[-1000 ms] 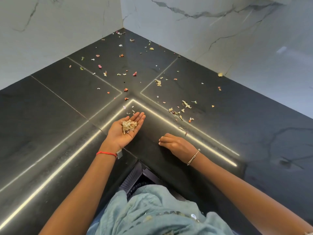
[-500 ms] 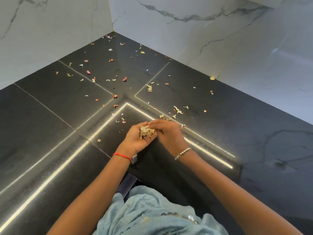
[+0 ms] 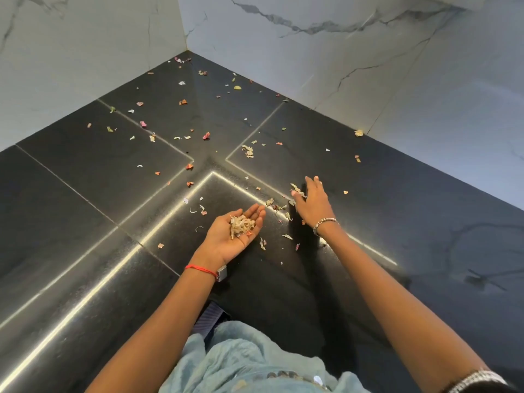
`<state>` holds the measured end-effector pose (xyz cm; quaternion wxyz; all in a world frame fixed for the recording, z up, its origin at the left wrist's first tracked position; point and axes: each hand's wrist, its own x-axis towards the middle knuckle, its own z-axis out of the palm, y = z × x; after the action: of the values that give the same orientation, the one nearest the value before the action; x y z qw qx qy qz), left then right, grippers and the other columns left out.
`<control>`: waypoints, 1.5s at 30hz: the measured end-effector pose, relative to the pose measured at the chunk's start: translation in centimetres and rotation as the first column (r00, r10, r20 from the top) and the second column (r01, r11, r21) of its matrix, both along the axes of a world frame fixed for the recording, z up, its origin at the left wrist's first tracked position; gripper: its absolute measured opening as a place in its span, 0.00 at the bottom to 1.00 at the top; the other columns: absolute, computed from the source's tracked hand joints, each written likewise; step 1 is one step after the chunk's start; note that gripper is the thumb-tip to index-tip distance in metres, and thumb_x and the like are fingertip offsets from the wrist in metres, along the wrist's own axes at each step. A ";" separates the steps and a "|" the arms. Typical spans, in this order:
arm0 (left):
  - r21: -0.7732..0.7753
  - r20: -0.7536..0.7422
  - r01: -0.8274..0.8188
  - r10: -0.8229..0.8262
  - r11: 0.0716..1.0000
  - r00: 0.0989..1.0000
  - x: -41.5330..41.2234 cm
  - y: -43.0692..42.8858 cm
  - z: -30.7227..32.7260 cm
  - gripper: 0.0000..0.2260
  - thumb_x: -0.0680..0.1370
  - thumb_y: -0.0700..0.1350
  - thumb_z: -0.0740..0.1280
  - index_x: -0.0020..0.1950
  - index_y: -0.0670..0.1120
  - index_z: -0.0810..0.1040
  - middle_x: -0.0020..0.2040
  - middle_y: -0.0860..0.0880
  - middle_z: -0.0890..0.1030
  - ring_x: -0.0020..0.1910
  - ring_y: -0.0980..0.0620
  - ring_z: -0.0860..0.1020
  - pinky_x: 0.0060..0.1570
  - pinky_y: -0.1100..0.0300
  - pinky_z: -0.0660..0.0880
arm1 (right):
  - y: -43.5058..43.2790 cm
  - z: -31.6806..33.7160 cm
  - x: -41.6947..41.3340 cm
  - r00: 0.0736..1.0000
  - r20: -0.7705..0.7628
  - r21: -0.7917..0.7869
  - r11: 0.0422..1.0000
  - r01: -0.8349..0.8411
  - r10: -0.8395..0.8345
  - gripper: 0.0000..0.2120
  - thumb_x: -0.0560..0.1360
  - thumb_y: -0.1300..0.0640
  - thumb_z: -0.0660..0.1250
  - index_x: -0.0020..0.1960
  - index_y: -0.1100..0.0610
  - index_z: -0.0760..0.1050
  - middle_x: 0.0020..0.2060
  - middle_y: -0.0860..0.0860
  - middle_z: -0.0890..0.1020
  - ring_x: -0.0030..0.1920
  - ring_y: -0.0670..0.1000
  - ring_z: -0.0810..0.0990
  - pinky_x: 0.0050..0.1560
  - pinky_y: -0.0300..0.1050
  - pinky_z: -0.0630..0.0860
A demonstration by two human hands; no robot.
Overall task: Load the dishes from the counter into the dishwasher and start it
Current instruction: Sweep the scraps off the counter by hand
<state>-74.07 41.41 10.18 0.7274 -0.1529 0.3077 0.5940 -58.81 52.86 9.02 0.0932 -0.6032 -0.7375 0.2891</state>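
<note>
- On the dark counter (image 3: pixel 85 208), at its inside corner under the marble wall (image 3: pixel 368 66): loose scraps (image 3: pixel 248 151) strewn from 10 o'clock round to 2 o'clock.
- Just off centre toward 7 o'clock: left hand (image 3: pixel 224 239), palm up, fingers loosely cupped, nothing pinched, carrying a heap (image 3: pixel 241 225) of gathered bits.
- Just off centre toward 3 o'clock: right hand (image 3: pixel 313 199), palm down, fingers spread wide over the counter among the scraps; nothing visibly held.
- No dishes and no dishwasher in view; no telling their place from here.
- Risk, judged: spill of the heap on any tilt of the open palm, with no fingers closed over it; light, dry-looking bits, likely to slide or drift.
- Risk, judged: bits flicked off the front edge toward 6 o'clock by a fast sweep of the right hand, onto the pale garment (image 3: pixel 241 361) or below.
- Risk, judged: strays left in the seams between slabs and in the far corner at 11 o'clock, a long reach.
- Risk, judged: overfull palm, given so much yet to gather; probably more than one trip.
- Risk, judged: loading itself not yet begun, as far as can be seen.
- Writing: none readable anywhere; no brand or label on counter or wall.
- On the left wrist, a red thread (image 3: pixel 200 269) beside a small metal piece; on the right, a beaded bracelet (image 3: pixel 326 221); any marks too small to read.
</note>
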 end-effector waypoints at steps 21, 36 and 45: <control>0.010 -0.067 -0.078 0.079 0.997 0.995 -0.1 -3.1 0.4 0.16 0.81 0.41 0.51 0.49 0.35 0.76 0.40 0.39 0.83 0.35 0.45 0.83 0.37 0.55 0.80 | -6.1 3.2 -3.0 0.907 -0.351 0.346 0.932 -0.104 0.231 0.06 0.72 0.68 0.67 0.46 0.65 0.82 0.44 0.57 0.84 0.43 0.50 0.81 0.48 0.26 0.69; 0.025 -0.035 -0.130 0.131 0.991 0.991 1.1 -4.9 0.1 0.14 0.81 0.41 0.52 0.47 0.36 0.75 0.36 0.40 0.81 0.31 0.47 0.81 0.32 0.60 0.80 | -8.8 4.7 -2.1 0.833 -0.511 0.216 0.970 -0.113 0.211 0.07 0.69 0.70 0.69 0.44 0.62 0.83 0.39 0.54 0.84 0.36 0.39 0.80 0.40 0.24 0.72; 0.010 -0.055 -0.157 0.158 0.987 0.986 0.5 -5.8 0.1 0.14 0.81 0.40 0.52 0.47 0.37 0.76 0.35 0.42 0.80 0.30 0.48 0.80 0.31 0.61 0.79 | -7.3 -1.0 0.8 0.974 0.029 0.027 0.974 -0.225 0.224 0.28 0.80 0.48 0.54 0.75 0.58 0.52 0.76 0.54 0.49 0.76 0.52 0.45 0.73 0.45 0.42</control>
<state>-73.57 35.66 10.29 0.6698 -0.1579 0.3130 0.6546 -58.04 45.57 8.00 0.0596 -0.5181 -0.8064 0.2788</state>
